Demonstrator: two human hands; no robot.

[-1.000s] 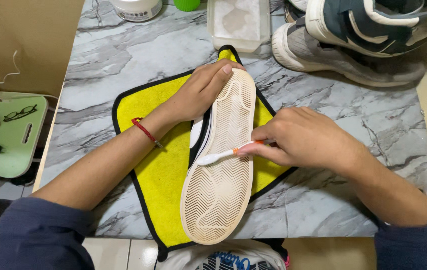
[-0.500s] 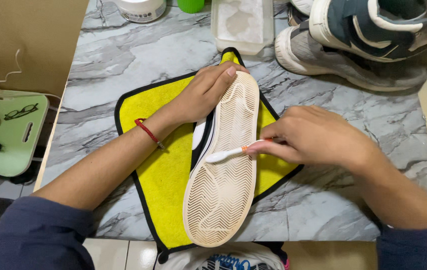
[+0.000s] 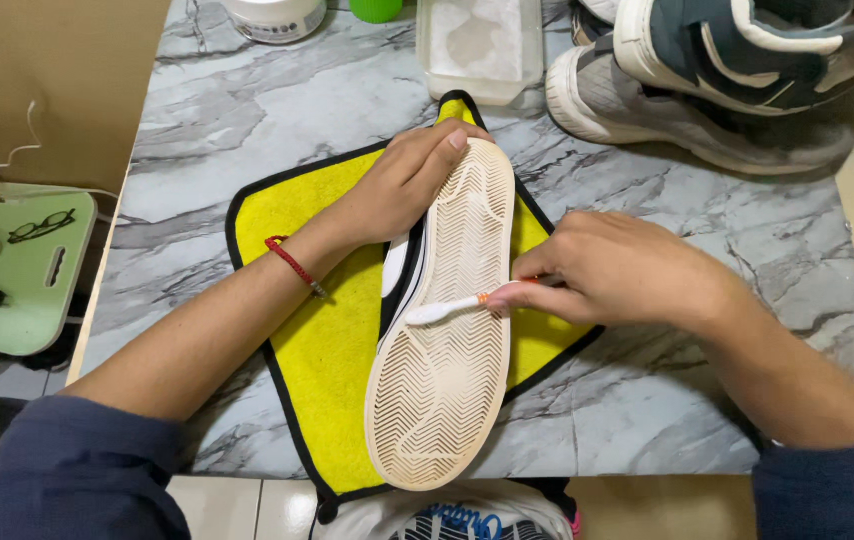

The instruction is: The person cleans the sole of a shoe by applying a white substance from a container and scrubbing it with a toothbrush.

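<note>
A white sneaker (image 3: 447, 350) lies on its side, cream ribbed sole facing up, on a yellow cloth with black edging (image 3: 317, 330). My left hand (image 3: 402, 180) grips the toe end of the sneaker and holds it steady; a red cord bracelet circles that wrist. My right hand (image 3: 617, 270) holds a white and orange toothbrush (image 3: 452, 307), its head pressed against the middle of the sole.
The cloth rests on a grey marble table (image 3: 207, 130). At the back stand a clear plastic tub (image 3: 477, 45), a white jar (image 3: 272, 15) and a green cap. Grey and blue sneakers (image 3: 727, 70) are piled back right. A green board with glasses (image 3: 17, 270) lies to the left.
The toothbrush head has shifted slightly back and forth across the sole while my right hand moved with it. My left hand keeps its grip on the sneaker's toe.
</note>
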